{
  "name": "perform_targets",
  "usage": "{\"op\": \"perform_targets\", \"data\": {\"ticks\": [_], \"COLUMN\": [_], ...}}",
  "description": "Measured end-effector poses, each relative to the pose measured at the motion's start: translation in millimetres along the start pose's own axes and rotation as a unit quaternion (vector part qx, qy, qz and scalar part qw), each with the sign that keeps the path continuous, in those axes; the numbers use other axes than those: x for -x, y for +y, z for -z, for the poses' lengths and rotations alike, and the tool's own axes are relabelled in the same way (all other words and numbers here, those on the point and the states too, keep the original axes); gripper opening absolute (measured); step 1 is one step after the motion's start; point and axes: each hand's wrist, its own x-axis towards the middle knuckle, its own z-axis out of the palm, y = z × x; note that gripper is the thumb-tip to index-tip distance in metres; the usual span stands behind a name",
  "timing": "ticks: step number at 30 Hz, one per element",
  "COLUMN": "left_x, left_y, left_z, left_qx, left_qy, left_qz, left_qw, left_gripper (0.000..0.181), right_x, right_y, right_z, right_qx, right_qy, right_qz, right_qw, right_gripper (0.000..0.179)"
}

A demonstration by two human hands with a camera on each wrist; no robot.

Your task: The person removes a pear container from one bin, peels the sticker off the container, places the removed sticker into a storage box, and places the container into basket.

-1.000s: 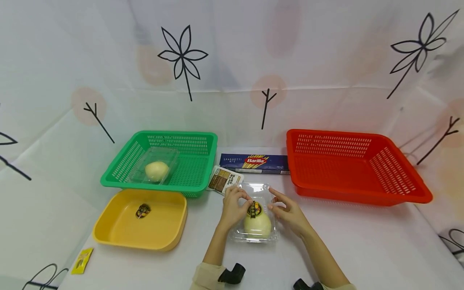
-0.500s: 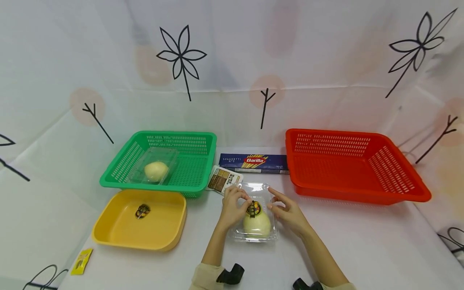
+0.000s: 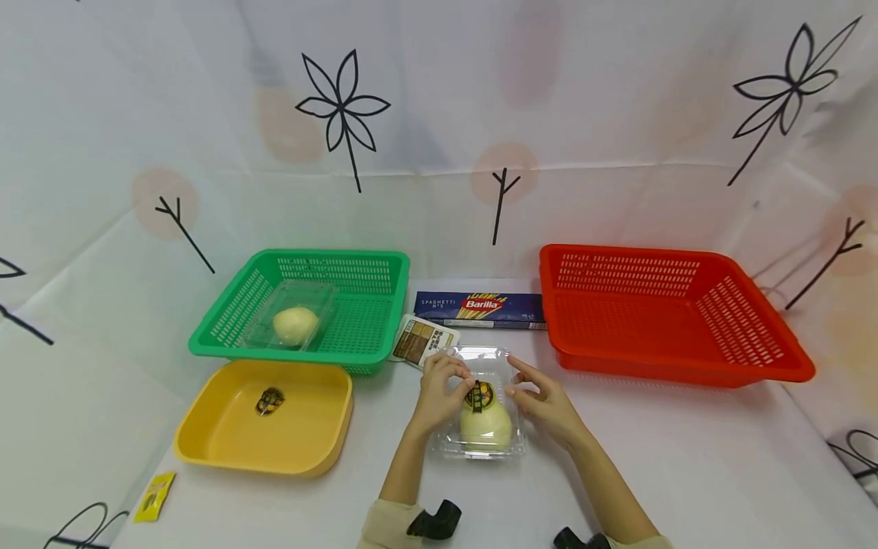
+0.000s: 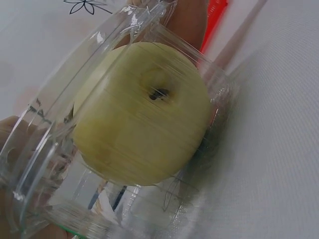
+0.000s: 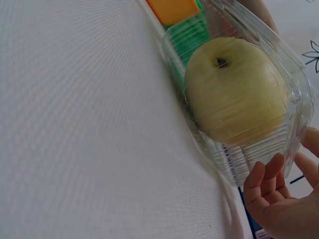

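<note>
A clear plastic clamshell box [image 3: 480, 450] lies on the white table with a pale yellow round fruit [image 3: 485, 428] inside, apple- or pear-like. On its lid is a round black sticker [image 3: 481, 396] with a colourful middle. My left hand [image 3: 437, 395] lies over the lid's left side, thumb and index fingertips together at the sticker's left edge. At the right rim, my right hand [image 3: 545, 402] holds the box, index finger stretched to the far corner and thumb lower down. Both wrist views show the fruit [image 4: 142, 117] through the plastic; the right fingers [image 5: 253, 179] are bent beside it.
A green basket [image 3: 363, 305] holds another clear box with a pale fruit [image 3: 295, 325]. The yellow tray [image 3: 322, 427] contains a round black sticker [image 3: 270, 400]. Behind are a flat pack [image 3: 418, 335], a blue spaghetti box [image 3: 480, 306] and a red basket [image 3: 631, 320]. A yellow sachet [image 3: 155, 497] lies front left.
Almost nothing differs. Both hands stay at the box, and the view shifts very slightly.
</note>
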Motion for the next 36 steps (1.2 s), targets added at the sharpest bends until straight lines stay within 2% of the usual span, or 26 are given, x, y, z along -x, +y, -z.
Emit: {"op": "perform_targets", "data": {"ticks": [13,18,21,25,30,36], "left_x": [0.5,2.8,4.7,5.8,5.2,3.8], "left_y": [-3.1,-8.0,-8.3,-6.2,-6.0,-4.4], "left_z": [4.0,3.2,2.8,2.1,0.0,-1.3], "left_qx": [0.056,0.074,0.08,0.055,0.003,0.018], "left_qy": [-0.025,-0.012,-0.002,0.005,0.007,0.032], "left_qz": [0.005,-0.01,-0.011,-0.019,-0.048,-0.048], "left_qw": [0.9981,0.9971,0.9968,0.9983,0.9988,0.9981], "left_gripper": [0.007,0.003,0.013,0.027,0.016,0.007], "right_x": [-0.2,-0.3,-0.3,-0.5,-0.8,-0.8], "right_y": [1.8,1.7,3.1,4.2,4.9,5.1], "right_z": [0.8,-0.1,0.7,2.1,2.3,1.8], "right_qx": [0.0,0.002,0.008,0.014,0.014,0.007], "right_qy": [0.0,0.002,0.003,0.006,0.004,0.003], "right_qz": [0.006,0.003,0.001,-0.006,-0.007,-0.012], "right_qw": [1.0,1.0,1.0,0.9999,0.9999,0.9999], "right_gripper": [0.057,0.056,0.056,0.056,0.057,0.056]}}
